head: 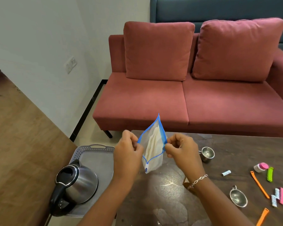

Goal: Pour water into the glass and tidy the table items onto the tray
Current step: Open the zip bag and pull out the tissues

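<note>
Above the table's (168, 203) far left corner, the left hand (128, 152) and right hand (181, 149) each pinch one blue-edged lip of the zip pouch (153, 144) with curled fingers, holding its mouth spread; pulling evenly and keeping it upright should stop its contents spilling.

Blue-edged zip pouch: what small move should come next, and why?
Probably let the right hand go to fetch the green clip while the left hand holds the zip pouch; its mouth is pulled open, and small items lie loose on the table.
</note>
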`<action>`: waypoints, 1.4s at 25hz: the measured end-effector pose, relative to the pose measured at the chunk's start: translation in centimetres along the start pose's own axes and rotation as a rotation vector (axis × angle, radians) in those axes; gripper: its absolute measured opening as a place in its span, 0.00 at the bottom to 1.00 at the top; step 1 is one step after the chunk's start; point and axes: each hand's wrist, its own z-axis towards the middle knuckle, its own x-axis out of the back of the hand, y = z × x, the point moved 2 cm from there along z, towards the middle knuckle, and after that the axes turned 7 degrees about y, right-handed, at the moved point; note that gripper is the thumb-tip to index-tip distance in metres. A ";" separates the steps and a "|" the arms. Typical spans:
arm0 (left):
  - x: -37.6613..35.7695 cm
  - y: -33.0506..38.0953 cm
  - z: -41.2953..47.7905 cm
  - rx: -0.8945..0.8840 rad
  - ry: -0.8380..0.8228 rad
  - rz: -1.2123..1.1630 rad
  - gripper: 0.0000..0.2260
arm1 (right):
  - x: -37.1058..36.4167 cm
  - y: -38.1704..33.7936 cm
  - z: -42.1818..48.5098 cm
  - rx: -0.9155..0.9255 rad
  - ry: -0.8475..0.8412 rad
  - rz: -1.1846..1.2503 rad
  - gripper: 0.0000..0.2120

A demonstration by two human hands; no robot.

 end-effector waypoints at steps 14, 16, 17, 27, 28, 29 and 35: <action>-1.3 1.1 -0.1 -0.764 -0.133 0.645 0.07 | 1.1 -1.0 -0.2 0.594 -0.068 -0.522 0.05; -1.4 2.0 0.3 -0.945 -0.161 0.750 0.07 | 1.4 -1.3 -0.2 0.707 -0.038 -0.577 0.07; -1.4 2.1 0.5 -0.996 -0.200 0.763 0.07 | 1.5 -1.4 -0.2 0.758 -0.026 -0.594 0.08; -2.4 0.8 -0.3 -0.801 -0.271 0.510 0.20 | 2.2 0.4 -0.9 0.865 0.241 -0.467 0.08; -2.3 0.9 -0.4 -0.797 -0.243 0.496 0.21 | 2.0 0.7 -1.3 0.893 0.225 -0.456 0.10; -2.4 0.8 -0.6 -0.795 -0.217 0.476 0.23 | 1.6 0.8 -1.9 0.898 0.170 -0.471 0.11; -2.7 0.3 -2.5 -0.909 -0.100 0.441 0.23 | 0.7 2.3 -2.3 0.597 -0.103 -0.713 0.24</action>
